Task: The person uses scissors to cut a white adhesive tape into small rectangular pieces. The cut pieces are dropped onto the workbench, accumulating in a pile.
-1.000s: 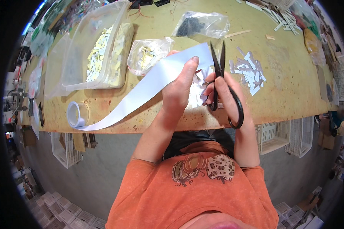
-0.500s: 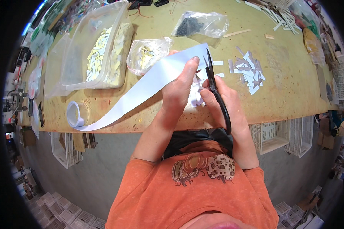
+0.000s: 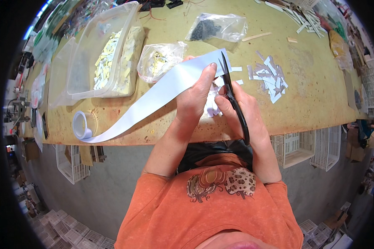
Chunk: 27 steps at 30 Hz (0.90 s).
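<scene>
My left hand (image 3: 194,93) pinches a wide white strip (image 3: 164,89) near its free end, thumb on top and the other fingers mostly hidden beneath. The strip runs down to the left, to a small white roll (image 3: 79,124) standing by the table's front edge. Black scissors (image 3: 238,111) are gripped in my right hand (image 3: 248,108). Their blades are parted and lie at the strip's end, just right of my left thumb; a narrow margin of strip shows past them. Small white cut pieces (image 3: 212,107) lie on the table beneath my hands, partly covered by them.
A clear plastic bin (image 3: 134,62) of white and yellow scraps stands at left, beside a bag of similar scraps (image 3: 161,62). Farther back lies a bag of small dark parts (image 3: 216,30). White strips (image 3: 272,79) are heaped at right. Crates (image 3: 295,147) sit below the table edge.
The scissors have shifted slightly left, so their blades now overlap the strip's end. The strip's end has dipped a little toward me and the right.
</scene>
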Motion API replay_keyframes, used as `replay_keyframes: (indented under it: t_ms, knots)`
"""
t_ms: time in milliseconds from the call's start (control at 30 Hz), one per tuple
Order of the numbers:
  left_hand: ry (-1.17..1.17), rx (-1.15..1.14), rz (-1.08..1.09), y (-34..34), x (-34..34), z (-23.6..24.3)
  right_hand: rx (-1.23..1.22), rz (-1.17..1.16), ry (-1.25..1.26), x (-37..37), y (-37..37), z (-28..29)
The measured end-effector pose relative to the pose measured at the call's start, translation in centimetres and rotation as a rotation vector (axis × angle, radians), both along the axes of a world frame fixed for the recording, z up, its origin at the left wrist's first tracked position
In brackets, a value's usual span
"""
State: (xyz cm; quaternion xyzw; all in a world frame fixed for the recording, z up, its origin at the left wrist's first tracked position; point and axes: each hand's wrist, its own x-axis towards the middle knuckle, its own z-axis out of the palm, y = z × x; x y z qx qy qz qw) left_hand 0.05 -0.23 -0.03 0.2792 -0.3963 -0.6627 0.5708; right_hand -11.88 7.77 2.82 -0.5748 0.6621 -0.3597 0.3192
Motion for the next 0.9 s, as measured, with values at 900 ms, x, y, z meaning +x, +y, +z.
replay_keyframes:
  t_ms: [900]
  knots:
    - [-0.02, -0.065, 0.039, 0.1, -0.1, 0.2, -0.095, -0.074, 0.098, 0.3, 0.0, -1.5]
